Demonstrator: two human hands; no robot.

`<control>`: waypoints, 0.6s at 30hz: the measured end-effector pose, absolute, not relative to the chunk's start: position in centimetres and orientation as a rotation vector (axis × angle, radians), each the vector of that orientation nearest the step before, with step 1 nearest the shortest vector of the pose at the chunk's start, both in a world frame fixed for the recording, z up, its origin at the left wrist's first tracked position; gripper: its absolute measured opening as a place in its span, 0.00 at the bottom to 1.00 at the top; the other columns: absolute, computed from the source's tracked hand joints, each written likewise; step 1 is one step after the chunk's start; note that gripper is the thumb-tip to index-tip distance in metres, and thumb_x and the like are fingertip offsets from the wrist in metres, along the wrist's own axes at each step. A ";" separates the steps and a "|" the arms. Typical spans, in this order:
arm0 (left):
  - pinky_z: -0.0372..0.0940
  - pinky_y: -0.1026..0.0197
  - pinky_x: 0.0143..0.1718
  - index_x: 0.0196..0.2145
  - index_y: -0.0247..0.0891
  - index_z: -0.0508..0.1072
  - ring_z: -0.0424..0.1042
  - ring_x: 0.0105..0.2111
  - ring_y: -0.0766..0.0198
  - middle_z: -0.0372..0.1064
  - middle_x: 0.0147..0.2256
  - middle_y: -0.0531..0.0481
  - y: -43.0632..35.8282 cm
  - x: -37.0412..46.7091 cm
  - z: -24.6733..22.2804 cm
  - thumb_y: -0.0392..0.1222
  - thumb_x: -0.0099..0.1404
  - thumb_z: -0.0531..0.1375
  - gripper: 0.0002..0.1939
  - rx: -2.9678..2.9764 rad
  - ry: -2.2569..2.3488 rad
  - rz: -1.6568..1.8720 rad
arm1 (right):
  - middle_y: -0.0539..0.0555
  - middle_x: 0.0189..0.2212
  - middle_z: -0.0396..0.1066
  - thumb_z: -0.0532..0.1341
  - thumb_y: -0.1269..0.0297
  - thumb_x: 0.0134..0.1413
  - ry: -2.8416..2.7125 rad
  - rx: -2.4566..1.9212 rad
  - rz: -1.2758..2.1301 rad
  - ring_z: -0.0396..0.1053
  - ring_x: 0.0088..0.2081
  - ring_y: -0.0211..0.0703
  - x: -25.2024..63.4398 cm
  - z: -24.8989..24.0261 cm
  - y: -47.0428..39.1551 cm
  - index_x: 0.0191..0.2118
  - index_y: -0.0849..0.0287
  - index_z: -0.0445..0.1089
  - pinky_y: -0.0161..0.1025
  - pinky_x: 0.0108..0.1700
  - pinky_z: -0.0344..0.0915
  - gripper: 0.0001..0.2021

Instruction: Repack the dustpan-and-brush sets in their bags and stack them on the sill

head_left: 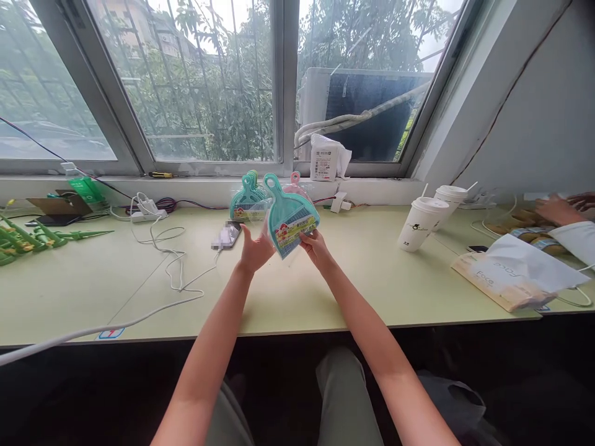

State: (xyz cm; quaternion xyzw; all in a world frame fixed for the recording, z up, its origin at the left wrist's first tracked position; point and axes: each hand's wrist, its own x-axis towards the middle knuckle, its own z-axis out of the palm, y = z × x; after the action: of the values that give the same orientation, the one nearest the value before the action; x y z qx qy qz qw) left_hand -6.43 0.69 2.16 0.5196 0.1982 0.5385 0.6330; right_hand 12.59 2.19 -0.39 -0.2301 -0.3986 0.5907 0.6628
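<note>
One wrapped teal dustpan [290,217], lifted, is pinched low by the right hand [317,249], left hand [255,250] beside it, thumb spread, grip unclear; green dustpans [246,199] and a pink one [295,178], unlifted, beyond both hands.

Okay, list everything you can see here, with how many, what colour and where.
Held dustpan: one, teal, clear wrapper, centre
Wrapped dustpans: several, teal, behind it
Pink dustpan: one, mostly hidden, behind
Phone: one, dark, left of centre
Power strip: one, white, back left
Cables: several, white or dark, mostly left
Bottle: one, green, back left
Plastic pieces: several, green, far left
Tool: one, yellow-black, sill
Packet: one, white, sill
Cups: two, white, right
Tissue pack: one, white-orange, right
Table: pale green, beneath
Windows: grey-framed, behind
Other person's hands: two, far right
Left hand, right hand: at held dustpan
</note>
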 end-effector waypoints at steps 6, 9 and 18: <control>0.63 0.40 0.50 0.50 0.42 0.71 0.62 0.57 0.43 0.71 0.47 0.41 1.5 -6.5 1.5 0.71 0.56 0.51 0.36 1.125 0.456 1.125 | 0.56 0.37 0.78 0.74 0.67 0.32 -1.164 -0.577 1.577 0.75 0.39 0.49 11.0 0.0 0.6 0.35 0.61 0.74 0.46 0.44 0.74 0.18; 0.64 0.41 0.50 0.48 0.45 0.72 0.63 0.56 0.44 0.72 0.46 0.44 1.7 -5.2 0.8 0.67 0.55 0.56 0.30 1.152 0.446 1.082 | 0.56 0.37 0.78 0.74 0.68 0.31 -1.168 -0.590 1.601 0.75 0.40 0.50 10.4 -0.1 0.2 0.36 0.62 0.75 0.47 0.45 0.74 0.19; 0.64 0.44 0.51 0.52 0.41 0.70 0.64 0.55 0.44 0.70 0.51 0.42 2.1 -4.5 0.9 0.74 0.55 0.49 0.40 0.978 0.441 1.324 | 0.53 0.40 0.77 0.71 0.69 0.37 -0.932 -0.580 1.398 0.73 0.46 0.50 11.2 -0.5 1.5 0.36 0.58 0.74 0.46 0.51 0.72 0.15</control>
State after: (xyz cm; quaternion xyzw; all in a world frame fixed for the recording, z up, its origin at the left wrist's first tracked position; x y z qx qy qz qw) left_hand -4.54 2.13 0.95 0.4320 0.1946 0.5846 0.6585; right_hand 11.21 1.54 -0.53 -0.2535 -0.4069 0.6106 0.6303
